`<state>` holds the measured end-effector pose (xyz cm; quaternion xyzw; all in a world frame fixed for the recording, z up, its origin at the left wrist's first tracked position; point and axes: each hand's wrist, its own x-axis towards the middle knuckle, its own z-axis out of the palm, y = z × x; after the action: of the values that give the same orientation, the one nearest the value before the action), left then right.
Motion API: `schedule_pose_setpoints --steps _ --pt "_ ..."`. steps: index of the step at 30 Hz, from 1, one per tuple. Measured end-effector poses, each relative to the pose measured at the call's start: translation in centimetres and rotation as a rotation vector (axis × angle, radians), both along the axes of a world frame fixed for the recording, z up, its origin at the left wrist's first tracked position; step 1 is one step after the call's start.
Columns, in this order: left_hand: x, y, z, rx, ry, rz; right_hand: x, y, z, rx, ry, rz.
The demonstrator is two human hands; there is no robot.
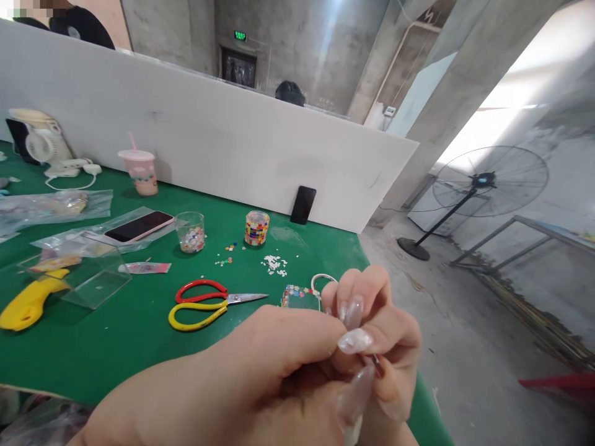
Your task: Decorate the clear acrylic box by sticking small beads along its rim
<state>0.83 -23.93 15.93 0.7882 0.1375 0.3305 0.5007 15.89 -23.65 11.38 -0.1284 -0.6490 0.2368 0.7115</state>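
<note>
My left hand [279, 365] reaches in from the lower left, its fingers closed in a pinch against my right hand [393, 334]. The right fingers are curled closed too. A small thin shiny sliver [376, 358] shows between the fingertips; its kind is hard to make out, and most of it is hidden. Just behind the hands, a clear piece with colourful bits along its edge [297, 291] and a white ring [320, 277] are partly covered. Left of my hands lie scissors [227, 301] with one red and one yellow handle, blades toward the right.
On the green table [139, 347] are loose white pieces [275, 265], a mosaic-covered glass [257, 230], a glass of small pieces [191, 238], a clear box [100, 282], a yellow tool [35, 300], phones and a pink cup [142, 173]. A white partition [209, 136] stands behind.
</note>
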Motion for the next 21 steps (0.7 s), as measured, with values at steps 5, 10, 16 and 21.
schedule_pose_setpoints --steps 5,10,16,21 --pt "-0.3 0.0 -0.2 0.164 0.024 -0.025 0.0 0.6 0.3 0.094 -0.02 -0.002" --pt "-0.2 -0.1 0.1 0.095 -0.047 0.063 -0.3 1.3 0.2 0.03 0.054 0.084" --pt "0.1 0.6 0.6 0.083 -0.048 -0.064 -0.5 1.2 -0.2 -0.013 0.091 0.141" --pt "0.3 0.5 0.4 0.026 -0.074 -0.072 -0.1 0.8 -0.9 -0.161 0.131 0.218"
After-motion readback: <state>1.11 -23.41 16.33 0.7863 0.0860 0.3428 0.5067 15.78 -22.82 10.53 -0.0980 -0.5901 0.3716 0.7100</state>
